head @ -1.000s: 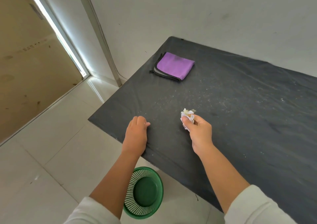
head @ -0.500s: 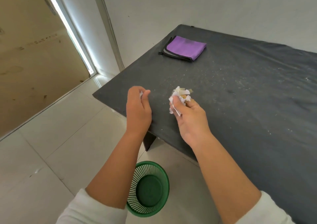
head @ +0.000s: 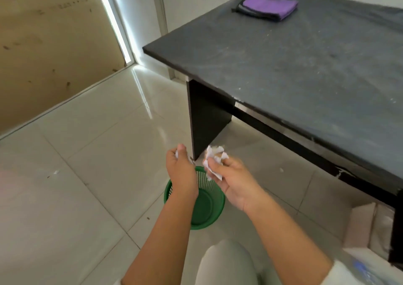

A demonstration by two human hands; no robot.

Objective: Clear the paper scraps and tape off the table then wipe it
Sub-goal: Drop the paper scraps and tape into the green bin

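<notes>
My right hand (head: 231,180) grips a crumpled wad of white paper scraps and tape (head: 213,158) just above the far rim of a green mesh waste basket (head: 209,206) on the floor. My left hand (head: 182,171) is curled round a small white scrap (head: 177,153), over the basket's left side. Both hands are off the dark grey table (head: 294,66), whose top is dusted with fine white specks. A folded purple cloth (head: 269,5) lies at the table's far left corner.
The basket stands on glossy white floor tiles beside the table's black leg (head: 207,119). A small white scrap (head: 281,170) lies on the floor under the table. A pale box (head: 368,225) sits low at the right. A doorway opens at the left.
Both hands left the table's front edge and dropped down to the green basket, carrying the paper. The view tilted down, so the table now sits upper right.
</notes>
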